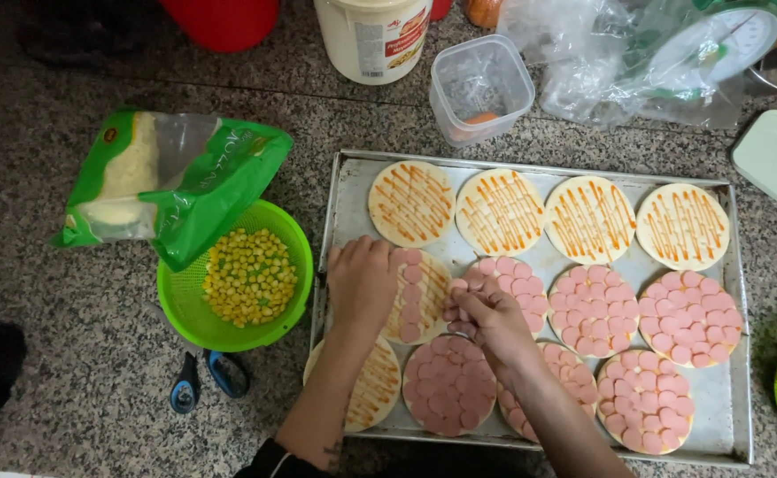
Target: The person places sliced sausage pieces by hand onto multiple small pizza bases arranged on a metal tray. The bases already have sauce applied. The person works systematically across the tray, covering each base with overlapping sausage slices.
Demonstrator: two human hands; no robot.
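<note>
From the left of the speckled stone desk (69, 310) I see one green bag of shredded cheese (154, 181), its corner resting over the rim of one green colander of corn kernels (245, 279). Just below the colander lies one pair of blue-handled scissors (201, 382).

Next comes one metal baking tray (351, 190) carrying twelve round pizza bases. I count four in the top row with only orange sauce stripes, the first at (411, 202). One more sauce-only base (371, 389) sits at the bottom left, partly under my forearm. Six are fully covered with pink sausage slices, such as the one at (448, 385).

My left hand (362, 283) lies flat, fingers together, on the edge of the half-covered base (419, 296) in the middle row. My right hand (493, 320) has its grip pinched on a few sausage slices (461, 288) just beside that base.

Behind the tray stand one white tub (375, 35) and one clear plastic container (481, 87).
</note>
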